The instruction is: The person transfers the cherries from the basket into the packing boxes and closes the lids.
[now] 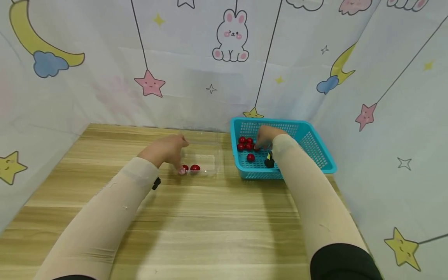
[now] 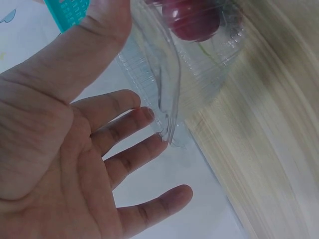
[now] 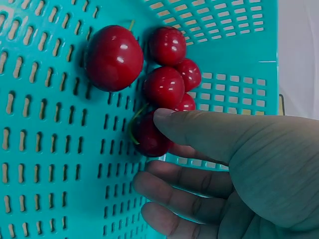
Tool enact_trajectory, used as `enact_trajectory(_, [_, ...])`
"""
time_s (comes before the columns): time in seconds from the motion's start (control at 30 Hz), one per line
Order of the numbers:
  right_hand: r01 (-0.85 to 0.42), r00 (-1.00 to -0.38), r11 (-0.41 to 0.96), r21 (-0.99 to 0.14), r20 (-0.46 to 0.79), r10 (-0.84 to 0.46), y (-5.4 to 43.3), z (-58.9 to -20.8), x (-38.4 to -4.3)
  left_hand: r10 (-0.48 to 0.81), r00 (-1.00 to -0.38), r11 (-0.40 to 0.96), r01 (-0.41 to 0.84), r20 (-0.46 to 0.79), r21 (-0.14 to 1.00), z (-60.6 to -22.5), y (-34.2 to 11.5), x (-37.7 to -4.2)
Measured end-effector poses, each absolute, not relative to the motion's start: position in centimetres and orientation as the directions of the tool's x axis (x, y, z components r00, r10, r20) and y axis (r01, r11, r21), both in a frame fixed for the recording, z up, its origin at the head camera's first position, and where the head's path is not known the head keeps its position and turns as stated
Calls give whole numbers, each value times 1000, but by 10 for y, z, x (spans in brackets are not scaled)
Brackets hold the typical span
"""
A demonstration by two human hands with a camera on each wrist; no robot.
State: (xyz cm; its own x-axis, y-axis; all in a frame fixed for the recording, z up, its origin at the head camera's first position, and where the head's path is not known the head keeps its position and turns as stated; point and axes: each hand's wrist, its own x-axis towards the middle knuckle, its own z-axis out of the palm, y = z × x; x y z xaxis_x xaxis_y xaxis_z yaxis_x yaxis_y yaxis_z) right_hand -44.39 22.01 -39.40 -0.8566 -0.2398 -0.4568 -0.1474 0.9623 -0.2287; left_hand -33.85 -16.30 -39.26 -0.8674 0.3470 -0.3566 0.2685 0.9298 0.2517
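In the blue basket (image 1: 304, 155), my right hand (image 1: 267, 135) pinches a dark red cherry (image 3: 149, 137) with a green stem between thumb and forefinger. Its other fingers (image 3: 184, 191) hang beside the basket floor. Several more cherries (image 3: 164, 87) cluster just past that thumb, and one larger-looking cherry (image 3: 113, 59) lies apart from them. At the left side of a clear plastic box (image 1: 210, 160), my left hand (image 1: 168, 149) rests its thumb and loosely extended fingertips against the wall. Two cherries (image 1: 195, 168) lie inside the box near its front.
The box's clear lid (image 1: 201, 137) stands raised at the back. Both containers sit on a wood-grain table (image 1: 217, 221), the basket to the right of the box. A printed white curtain (image 1: 196, 50) closes off the back and sides.
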Motion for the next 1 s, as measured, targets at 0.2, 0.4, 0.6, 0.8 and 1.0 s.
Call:
enact_trajectory(0.2, [-133, -858, 960, -247, -456, -236, 219, -397, -446, 337, -872, 933, 259, -355, 249, -389, -163, -338])
enact_trajectory(0.4, [-122, -856, 961, -247, -464, -228, 219, -400, -449, 339, -870, 933, 261, -358, 247, -390, -163, -338])
enact_trajectory(0.6, [-134, -854, 955, -266, -458, -248, 218, -397, -448, 347, -870, 932, 280, -350, 229, -391, -161, -339])
enact_trajectory(0.8, [-157, -856, 956, -249, -448, -257, 218, -388, -446, 348, -870, 931, 278, -349, 236, -392, -161, -338])
enact_trajectory(1.0, [-177, -872, 956, -234, -414, -263, 216, -374, -444, 345, -873, 933, 278, -345, 229, -390, -161, -336])
